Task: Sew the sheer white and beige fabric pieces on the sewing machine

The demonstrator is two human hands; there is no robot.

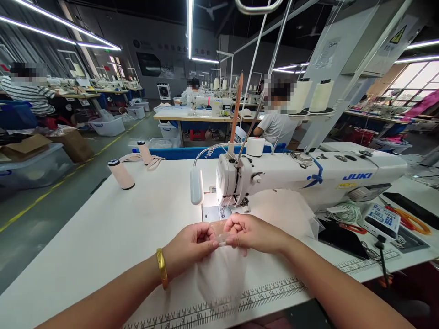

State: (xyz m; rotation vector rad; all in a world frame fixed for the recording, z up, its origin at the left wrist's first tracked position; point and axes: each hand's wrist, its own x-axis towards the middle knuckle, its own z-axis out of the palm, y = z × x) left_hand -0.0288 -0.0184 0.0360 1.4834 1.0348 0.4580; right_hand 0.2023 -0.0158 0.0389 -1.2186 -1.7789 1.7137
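Thin, sheer white fabric [222,269] hangs between my two hands, just in front of the sewing machine's needle area. My left hand [197,240] pinches its upper edge between thumb and fingers; a gold bracelet [162,268] is on that wrist. Close beside it, my right hand [248,233] pinches the same edge. The white sewing machine [274,169] stands behind my hands, its metal needle plate [211,213] lit by a small lamp [196,186]. More pale sheer fabric [284,208] lies under the machine arm.
Two thread cones, one [121,174] nearer and one [144,152] farther, stand at the table's left. Printed ruler markings [212,313] run along the front edge. A black phone-like slab [343,237], a small box [381,219] and orange-handled scissors [411,220] lie right. Other people sit at machines beyond.
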